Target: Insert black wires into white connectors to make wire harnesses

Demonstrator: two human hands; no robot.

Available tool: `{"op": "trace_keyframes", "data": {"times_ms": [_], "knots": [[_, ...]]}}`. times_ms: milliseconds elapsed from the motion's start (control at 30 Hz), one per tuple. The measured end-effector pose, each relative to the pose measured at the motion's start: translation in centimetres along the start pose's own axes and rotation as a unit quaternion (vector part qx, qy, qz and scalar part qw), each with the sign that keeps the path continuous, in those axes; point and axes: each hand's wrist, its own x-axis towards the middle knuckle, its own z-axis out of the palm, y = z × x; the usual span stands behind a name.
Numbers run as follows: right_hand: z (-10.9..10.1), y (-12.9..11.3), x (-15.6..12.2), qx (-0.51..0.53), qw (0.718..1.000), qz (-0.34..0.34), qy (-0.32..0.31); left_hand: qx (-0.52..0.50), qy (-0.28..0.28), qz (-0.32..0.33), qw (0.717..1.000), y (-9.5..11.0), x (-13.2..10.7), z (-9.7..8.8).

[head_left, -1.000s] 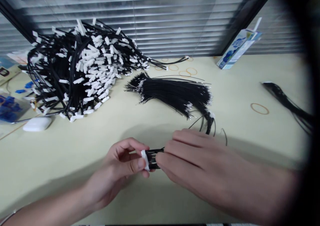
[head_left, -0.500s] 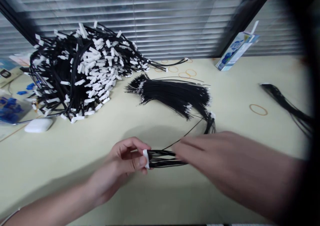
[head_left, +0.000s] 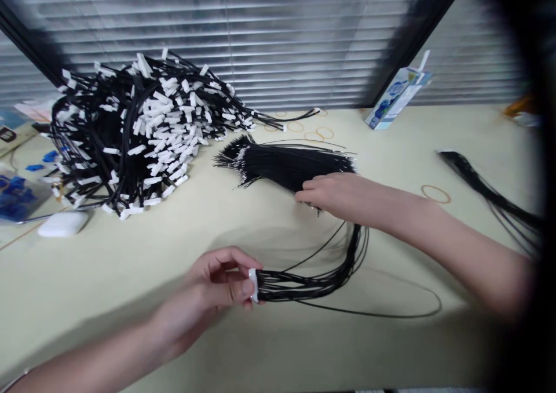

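My left hand (head_left: pixel 223 283) pinches a white connector housing (head_left: pixel 253 284) between thumb and fingers. From its right side runs a bundle of black wires (head_left: pixel 304 286), which curves up toward the back and passes beneath my right forearm. One thin wire (head_left: pixel 391 316) loops out wide to the right. My right hand (head_left: pixel 328 190) reaches over the near right end of a pile of loose black wires (head_left: pixel 278 161) with metal-tipped ends. Its fingers are stretched forward, touching or just above the wires; the thumb is hidden underneath.
A big heap of black cables with white connectors (head_left: pixel 169 126) stands at the back left. Blue pieces in a bag (head_left: pixel 15 196) and a white case (head_left: pixel 63 224) lie left. A drink carton (head_left: pixel 395 100), rubber bands (head_left: pixel 435 193) and another wire bundle (head_left: pixel 478 181) are right.
My right hand has left the wires beside the connector and moved back to the loose wire pile. A thin wire now loops out to the right. My left hand keeps its hold.
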Motion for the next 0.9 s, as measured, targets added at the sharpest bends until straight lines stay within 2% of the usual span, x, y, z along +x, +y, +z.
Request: {"op": "trace_keyframes", "data": {"times_ms": [100, 333, 400, 467, 533, 600, 667, 733, 800, 900], "knots": [[0.6, 0.4, 0.5, -0.016, 1.0, -0.021, 0.002, 0.002, -0.001, 0.0, 1.0, 0.1, 0.0, 0.0], [0.4, 0.6, 1.0, -0.033, 0.997, -0.067, 0.018, 0.003, -0.011, 0.0, 1.0, 0.0, 0.0, -0.3], [0.3, 0.6, 1.3, -0.03, 0.996, -0.082, 0.035, 0.001, -0.006, -0.001, 1.0, 0.0, 0.1, -0.3], [0.1, 0.3, 1.5, 0.015, 0.991, -0.108, 0.08, -0.001, -0.004, 0.0, 1.0, -0.1, 0.1, -0.3], [-0.5, -0.6, 1.6, 0.12, 0.977, -0.121, 0.126, -0.008, -0.002, 0.0, 1.0, -0.1, 0.1, -0.3], [-1.5, -2.2, 1.4, 0.243, 0.952, -0.114, 0.149, -0.016, 0.003, -0.001, 1.0, -0.1, 0.0, -0.3], [-2.7, -4.2, 1.0, 0.317, 0.927, -0.109, 0.169, -0.026, 0.005, 0.005, 1.0, 0.0, -0.1, -0.2], [-3.7, -6.3, 0.3, 0.327, 0.916, -0.116, 0.201, -0.034, 0.0, 0.018, 0.999, 0.1, -0.2, -0.2], [-4.3, -8.1, -0.5, 0.282, 0.931, -0.113, 0.204, -0.046, -0.006, 0.034, 0.998, 0.1, -0.3, -0.1], [-4.6, -9.7, -1.5, 0.186, 0.959, -0.132, 0.171, -0.069, -0.013, 0.052, 0.996, 0.1, -0.3, -0.1]]}}
